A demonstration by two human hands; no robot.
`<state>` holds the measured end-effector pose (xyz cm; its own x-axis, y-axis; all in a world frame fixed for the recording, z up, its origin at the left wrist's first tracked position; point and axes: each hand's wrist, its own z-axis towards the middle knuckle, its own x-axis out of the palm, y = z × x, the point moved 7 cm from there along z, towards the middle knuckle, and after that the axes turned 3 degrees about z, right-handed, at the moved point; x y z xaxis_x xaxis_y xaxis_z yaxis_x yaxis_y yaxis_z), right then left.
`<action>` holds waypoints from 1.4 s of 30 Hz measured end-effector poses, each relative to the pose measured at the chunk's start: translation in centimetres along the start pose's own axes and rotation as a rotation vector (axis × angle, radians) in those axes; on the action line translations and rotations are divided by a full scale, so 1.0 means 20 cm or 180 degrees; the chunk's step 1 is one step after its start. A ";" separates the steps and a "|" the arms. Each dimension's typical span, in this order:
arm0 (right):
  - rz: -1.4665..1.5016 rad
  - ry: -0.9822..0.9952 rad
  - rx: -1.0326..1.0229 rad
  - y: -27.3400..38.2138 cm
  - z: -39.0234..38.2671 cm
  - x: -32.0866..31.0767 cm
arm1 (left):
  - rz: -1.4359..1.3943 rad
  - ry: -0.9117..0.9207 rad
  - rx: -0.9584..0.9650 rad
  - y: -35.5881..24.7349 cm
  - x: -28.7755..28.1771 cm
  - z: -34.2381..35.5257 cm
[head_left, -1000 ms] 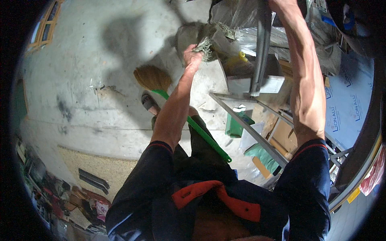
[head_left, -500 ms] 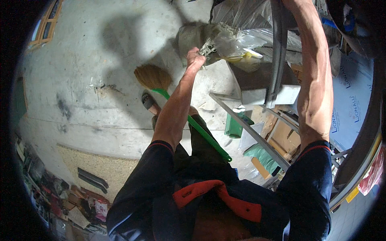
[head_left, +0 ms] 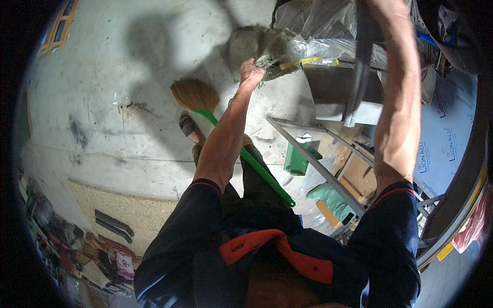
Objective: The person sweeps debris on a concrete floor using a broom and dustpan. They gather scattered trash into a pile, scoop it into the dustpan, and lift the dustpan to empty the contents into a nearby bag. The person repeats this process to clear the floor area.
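My left hand [head_left: 251, 73] is closed on the frayed, bunched edge of a grey-green woven sack [head_left: 251, 43], which lies on the floor at the top middle. At the top edge, my right hand [head_left: 386, 7] is smeared by motion, its fingers partly out of view. It is closed on a long dark bar [head_left: 363, 66] that slants down towards me, its lower end over a pale block [head_left: 354, 114]. Clear plastic wrap [head_left: 328, 49] with a yellow strip lies beside the sack. A straw broom [head_left: 195, 96] with a green handle passes beneath my left forearm.
A grey metal frame [head_left: 318, 163] stands below my right arm, around cardboard [head_left: 359, 177] and a green plastic dustpan [head_left: 296, 159]. Blue sheeting [head_left: 452, 133] covers the right side. A speckled board [head_left: 149, 205] bearing two dark strips and piled clutter [head_left: 97, 262] lie at lower left.
My right hand and the dark bar have shifted slightly right, and the bar's lower end has risen off to the side. The plastic wrap has shifted; my left hand stays on the sack.
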<state>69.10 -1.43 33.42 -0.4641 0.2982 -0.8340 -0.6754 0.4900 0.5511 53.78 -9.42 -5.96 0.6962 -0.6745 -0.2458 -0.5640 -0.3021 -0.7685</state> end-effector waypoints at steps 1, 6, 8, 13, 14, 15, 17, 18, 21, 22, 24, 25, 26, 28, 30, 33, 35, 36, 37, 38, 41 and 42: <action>0.0038 -0.0018 -0.0098 0.02 0.03 0.06 | 0.0056 -0.0019 0.0062 -0.01 -0.02 0.00; 0.0290 -0.0085 -0.0529 0.10 0.11 0.35 | -0.0185 0.0574 0.0425 -0.01 -0.04 -0.01; 0.0745 0.0081 -0.0526 0.10 0.08 0.52 | -0.0005 0.0493 0.0744 -0.01 -0.08 -0.02; 0.1286 -0.0050 -0.1143 0.17 0.02 0.59 | 0.0058 0.0320 0.0652 0.13 -0.15 -0.04; 0.1296 0.0078 -0.0949 0.17 0.02 0.56 | 0.0116 0.0232 0.0557 0.15 -0.16 -0.02; 0.0793 0.0375 -0.0215 0.08 0.00 0.48 | 0.0011 0.0303 0.0679 0.15 -0.15 -0.02; 0.0747 0.0401 0.0140 0.07 -0.01 0.26 | 0.0098 0.0605 0.0593 0.17 -0.11 0.00; 0.0631 0.0285 0.0180 0.09 -0.02 0.13 | -0.0197 0.0303 0.0611 0.17 -0.15 0.02; 0.0400 -0.0076 0.0166 0.15 -0.08 -0.20 | -0.0217 0.0371 0.0559 0.15 -0.14 0.03; 0.0358 -0.0160 0.0168 0.15 -0.09 -0.28 | -0.0132 0.0332 0.0531 0.14 -0.14 0.03; 0.0291 -0.0322 0.0163 0.11 -0.11 -0.40 | 0.0045 0.0196 0.0450 0.12 -0.15 0.02; 0.0261 -0.0379 0.0161 0.08 -0.12 -0.43 | 0.0010 0.0233 0.0408 0.12 -0.15 0.02; 0.0246 -0.0433 0.0149 0.04 -0.11 -0.44 | -0.0023 0.0267 0.0364 0.11 -0.15 0.02; 0.0243 -0.0541 0.0117 -0.05 -0.08 -0.38 | 0.0117 0.0353 0.0243 0.12 -0.15 0.02; 0.0278 -0.0662 0.0057 -0.10 -0.04 -0.24 | 0.0448 0.0341 0.0150 0.13 -0.14 0.02; 0.0435 -0.0825 -0.0159 -0.12 0.01 0.06 | -0.0913 0.0497 -0.0264 0.16 -0.09 0.02; 0.0623 -0.0877 -0.0297 -0.11 0.00 0.18 | -0.0392 0.0254 -0.0018 0.14 -0.08 0.04; 0.0651 -0.0699 -0.0038 -0.13 -0.01 0.19 | -0.0111 0.0091 0.0053 0.12 -0.08 0.07; 0.0687 -0.0495 0.0209 -0.15 -0.04 0.19 | 0.0091 -0.0150 0.0153 0.09 -0.10 0.10; 0.0008 -0.0593 0.0604 -0.18 -0.06 0.08 | -0.0168 -0.0134 0.0081 0.08 -0.10 0.13; 0.0062 -0.0831 0.0579 -0.14 -0.16 -0.37 | -0.1003 0.0192 -0.0452 0.07 -0.04 0.21; -0.0163 -0.0960 0.0535 -0.11 -0.21 -0.52 | -0.0934 0.0056 -0.0376 0.03 -0.06 0.23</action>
<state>72.99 -9.14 40.91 -0.2251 0.4861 -0.8444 -0.5780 0.6311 0.5174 54.66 -5.79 -8.86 0.8295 -0.5584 -0.0126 -0.3887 -0.5609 -0.7310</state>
